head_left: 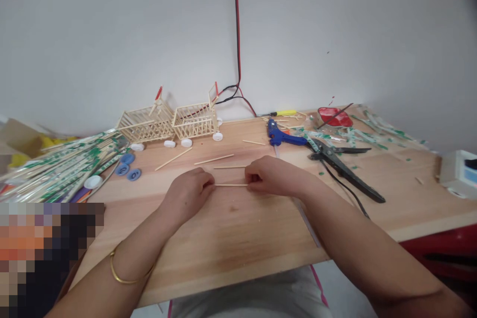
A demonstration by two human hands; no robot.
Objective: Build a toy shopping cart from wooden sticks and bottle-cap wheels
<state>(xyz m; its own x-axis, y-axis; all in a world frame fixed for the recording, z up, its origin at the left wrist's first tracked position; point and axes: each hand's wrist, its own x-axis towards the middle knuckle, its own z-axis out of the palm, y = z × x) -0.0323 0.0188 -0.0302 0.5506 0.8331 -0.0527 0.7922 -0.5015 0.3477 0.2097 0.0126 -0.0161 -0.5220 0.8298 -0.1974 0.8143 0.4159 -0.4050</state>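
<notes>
The left hand [192, 190] and right hand [269, 176] pinch a stick [231, 185] between fingertips, the table [231, 243] edge well apart on its near side.

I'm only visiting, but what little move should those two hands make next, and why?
Probably nudge the front stick to line up with the stick just behind it. The left hand and the right hand pinch the front one from either side, and the two sticks run nearly parallel, so a slight adjustment looks easy.
</notes>
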